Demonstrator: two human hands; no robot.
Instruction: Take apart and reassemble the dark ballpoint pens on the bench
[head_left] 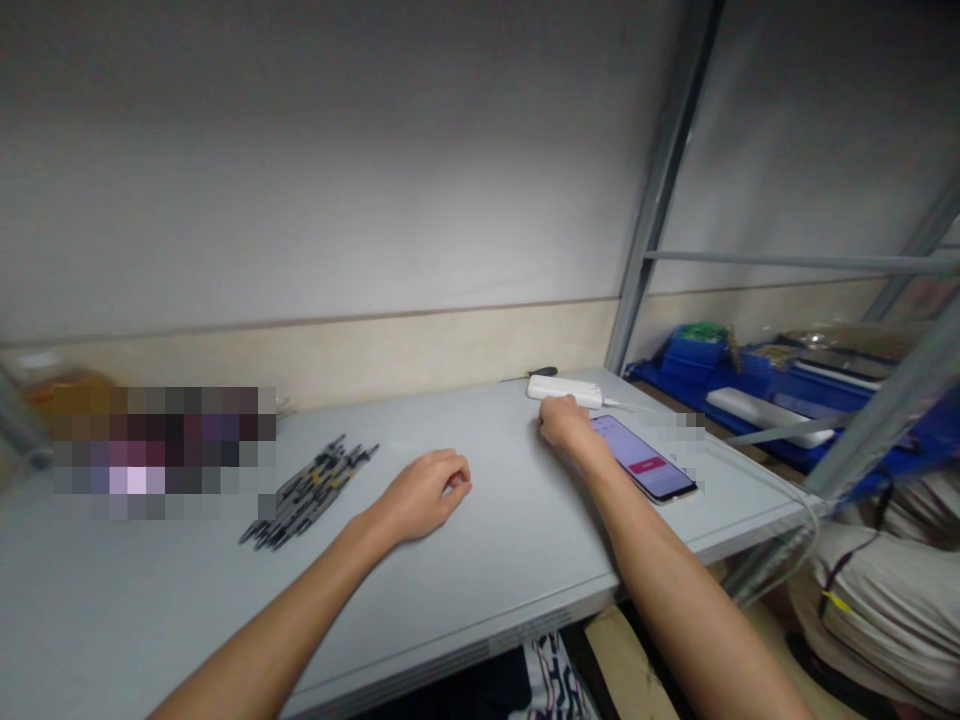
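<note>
I see pens (311,497) bunched at left on the table (480,570). Right of them, my left hand (427,495) curls; I can't tell whether its fingers meet. My right hand (562,422), grip hidden, is beside the far power strip (574,386) and phone (643,463).

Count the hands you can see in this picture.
2: the left hand is beside the bunch of pens, the right hand beside the lit phone. The pixelated patch could hide more.
</note>
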